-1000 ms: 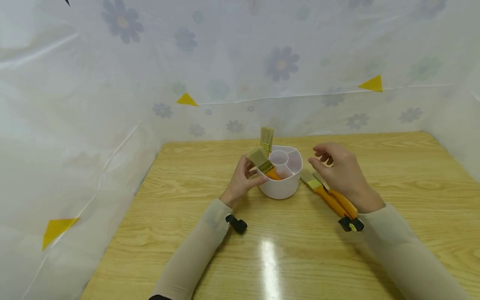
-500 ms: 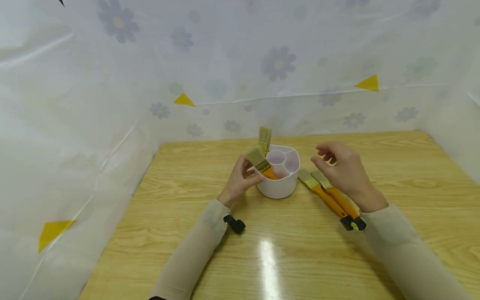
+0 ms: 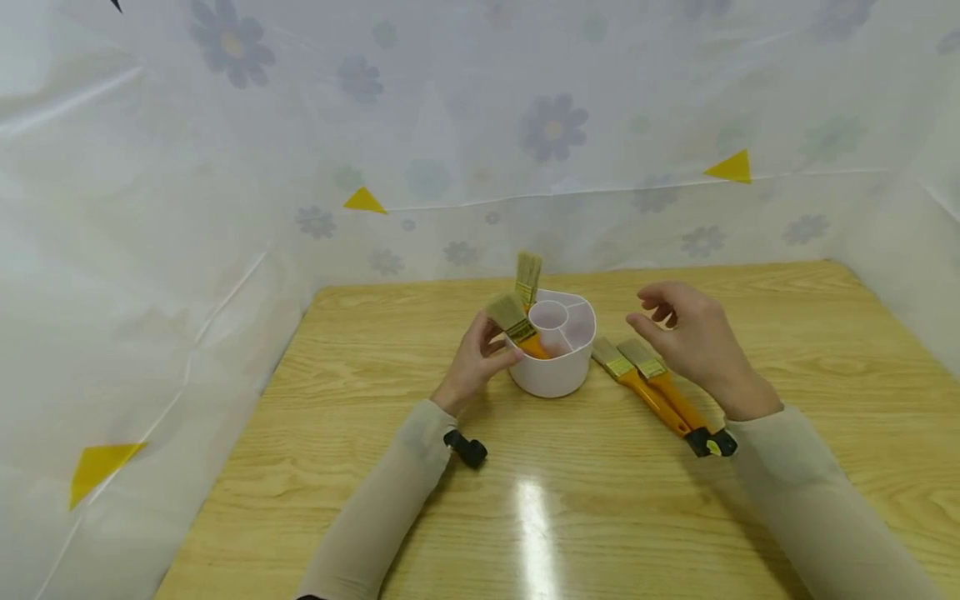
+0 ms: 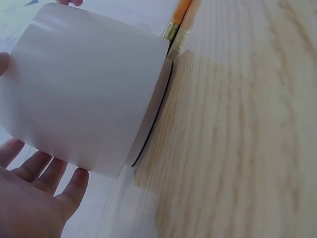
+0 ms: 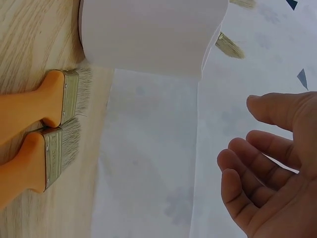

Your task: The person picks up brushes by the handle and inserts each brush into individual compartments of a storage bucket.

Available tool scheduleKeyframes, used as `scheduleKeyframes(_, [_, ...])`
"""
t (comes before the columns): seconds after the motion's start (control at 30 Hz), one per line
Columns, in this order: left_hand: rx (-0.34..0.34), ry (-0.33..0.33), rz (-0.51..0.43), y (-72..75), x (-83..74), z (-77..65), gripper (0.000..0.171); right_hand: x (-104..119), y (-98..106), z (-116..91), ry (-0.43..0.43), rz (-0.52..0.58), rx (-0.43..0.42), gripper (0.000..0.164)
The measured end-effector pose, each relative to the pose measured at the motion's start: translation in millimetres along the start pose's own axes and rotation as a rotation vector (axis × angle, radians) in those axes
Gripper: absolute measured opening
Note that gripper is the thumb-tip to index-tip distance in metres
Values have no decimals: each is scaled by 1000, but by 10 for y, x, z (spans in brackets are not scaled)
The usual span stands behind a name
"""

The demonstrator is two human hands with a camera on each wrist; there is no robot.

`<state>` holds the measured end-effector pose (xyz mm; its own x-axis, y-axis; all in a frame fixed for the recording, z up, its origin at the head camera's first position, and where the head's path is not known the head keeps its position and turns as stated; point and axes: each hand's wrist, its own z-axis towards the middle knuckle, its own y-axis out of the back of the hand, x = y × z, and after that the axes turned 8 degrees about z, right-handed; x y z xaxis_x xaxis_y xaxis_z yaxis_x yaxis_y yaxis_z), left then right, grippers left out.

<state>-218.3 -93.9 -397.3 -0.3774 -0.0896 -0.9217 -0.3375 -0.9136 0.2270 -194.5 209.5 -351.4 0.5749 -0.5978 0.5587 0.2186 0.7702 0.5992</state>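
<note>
A white divided desk organizer (image 3: 553,379) stands on the wooden table, with a round cup in its middle. My left hand (image 3: 468,360) holds its left side, thumb near the front rim and fingers along the wall; the left wrist view shows the fingers (image 4: 43,171) against it. A wide paintbrush (image 3: 517,323) leans in the front left compartment, bristles up over this hand. Behind it more bristles (image 3: 528,271) rise from the organizer. My right hand (image 3: 693,337) hovers to the right, holding nothing, fingers loosely curled. Beneath it lie two orange-handled paintbrushes (image 3: 651,398), side by side.
The wooden table (image 3: 360,375) meets a flower-patterned plastic sheet (image 3: 465,125) at the back and left. Yellow triangles (image 3: 729,167) are stuck on the sheet. A black camera strap piece (image 3: 467,450) sits at my left wrist.
My right hand has drawn slightly right, away from the organizer, uncovering more of the lying brushes' bristles. The left hand keeps its place on the organizer. The head view has shifted a little.
</note>
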Motion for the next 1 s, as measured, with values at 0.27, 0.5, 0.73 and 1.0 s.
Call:
scheduleKeyframes(0.27, [13,-7,2,-1,-30,15,58,-17,31,-3,-58,-12,63,32])
scheduleKeyframes(0.5, [20,-16,-4,-6,-46,11,59,-52,48,3,-136,-25,127,34])
scheduleKeyframes(0.73, [5,-6,-27,-17,-43,0,53,-82,67,-6,-187,-51,200,36])
scheduleKeyframes(1.0, [1,-3,-60,-21,-42,-4,43,-115,68,-21,-209,-62,253,39])
